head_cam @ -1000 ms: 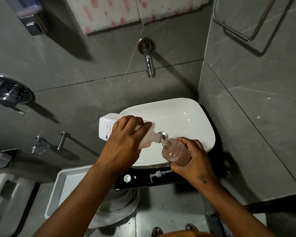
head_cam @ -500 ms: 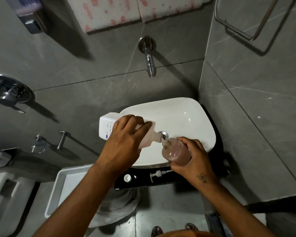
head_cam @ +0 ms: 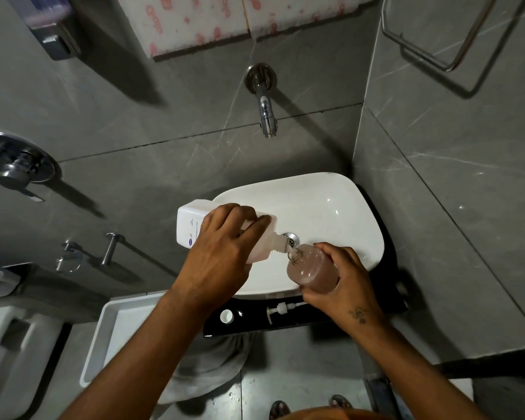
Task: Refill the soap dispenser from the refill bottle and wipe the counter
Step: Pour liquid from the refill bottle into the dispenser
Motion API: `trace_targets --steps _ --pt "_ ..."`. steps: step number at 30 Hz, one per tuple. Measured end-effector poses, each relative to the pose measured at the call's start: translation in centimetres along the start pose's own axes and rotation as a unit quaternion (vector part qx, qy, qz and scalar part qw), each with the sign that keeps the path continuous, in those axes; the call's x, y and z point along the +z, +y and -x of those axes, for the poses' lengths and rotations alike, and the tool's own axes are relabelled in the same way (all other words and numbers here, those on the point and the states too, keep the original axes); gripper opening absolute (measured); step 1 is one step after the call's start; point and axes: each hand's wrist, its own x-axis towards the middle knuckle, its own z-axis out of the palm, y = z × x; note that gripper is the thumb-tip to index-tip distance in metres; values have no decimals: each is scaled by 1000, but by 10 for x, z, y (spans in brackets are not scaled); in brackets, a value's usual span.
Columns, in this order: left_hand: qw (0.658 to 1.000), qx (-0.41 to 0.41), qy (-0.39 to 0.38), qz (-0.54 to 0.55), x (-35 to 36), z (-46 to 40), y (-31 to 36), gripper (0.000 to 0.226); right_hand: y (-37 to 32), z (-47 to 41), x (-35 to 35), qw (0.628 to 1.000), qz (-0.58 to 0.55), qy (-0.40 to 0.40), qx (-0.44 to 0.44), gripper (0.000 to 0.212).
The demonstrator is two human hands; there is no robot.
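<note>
A clear soap dispenser [head_cam: 312, 268], its pump off and mostly full of pinkish liquid, is held tilted over the near part of a white basin [head_cam: 331, 207]. The right hand [head_cam: 343, 286] wraps it from below, fingers clamped around its lower body. A white refill bottle [head_cam: 191, 227] lies nearly on its side above the basin's left rim, nozzle meeting the dispenser's open neck. The left hand [head_cam: 222, 253] grips its middle, fingers curled over the top. The pump head [head_cam: 281, 309] and a small white cap [head_cam: 226, 316] lie on the black counter [head_cam: 285, 321] just in front of the basin; a grey cloth [head_cam: 212, 365] hangs below the counter edge. To pour well, keeping both mouths together over the basin and easing the tilt back as the level nears the neck would likely prevent overflow.
</note>
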Motion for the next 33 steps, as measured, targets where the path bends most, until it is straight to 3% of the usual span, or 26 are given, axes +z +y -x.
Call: trace_targets --steps 20,29,33 --pt "1000 -2 7 14 6 0 -1 73 -5 -3 -1 1000 -6 3 -1 79" --pt "992 -76 9 101 29 14 6 80 -11 0 -4 999 -39 5 2 73" --pt "953 -192 33 234 41 34 1 76 -5 0 -2 998 -65 -5 3 75"
